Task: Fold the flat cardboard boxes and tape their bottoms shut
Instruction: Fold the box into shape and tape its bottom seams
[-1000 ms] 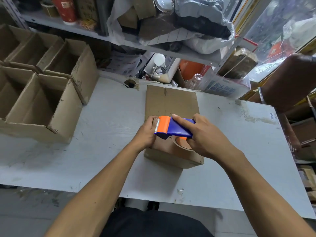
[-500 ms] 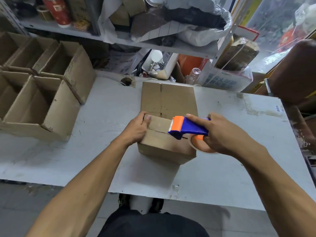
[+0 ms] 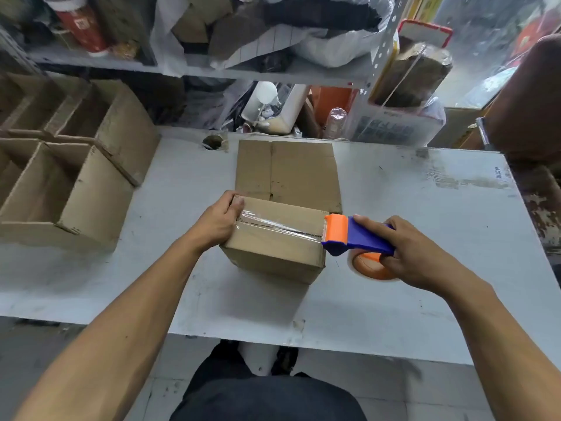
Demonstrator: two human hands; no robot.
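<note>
At centre of a scuffed white surface (image 3: 394, 314): folded cardboard box (image 3: 273, 250), closed flaps facing up, with a strip of clear tape (image 3: 273, 223) laid along the seam from left edge to right edge. Left hand (image 3: 217, 221) clamped on the box's left end, thumb hooked over the top edge, fingers down the side. Right hand (image 3: 416, 253) wrapped around a blue-and-orange tape dispenser (image 3: 353, 237), index finger stretched along its blue top, orange cutter head sitting at the box's right top corner, touching the end of the strip. Tape roll (image 3: 372, 268) on its orange hub hanging below the dispenser, just off the box's right side, above the surface. Directly behind the box, touching it: flat cardboard box (image 3: 288, 171) lying on the surface. Far left: several open-topped assembled boxes (image 3: 76, 189) packed side by side, well apart from the work. Behind the surface: cluttered metal shelf (image 3: 212, 68) holding bags, cardboard and a red canister (image 3: 80, 25).
</note>
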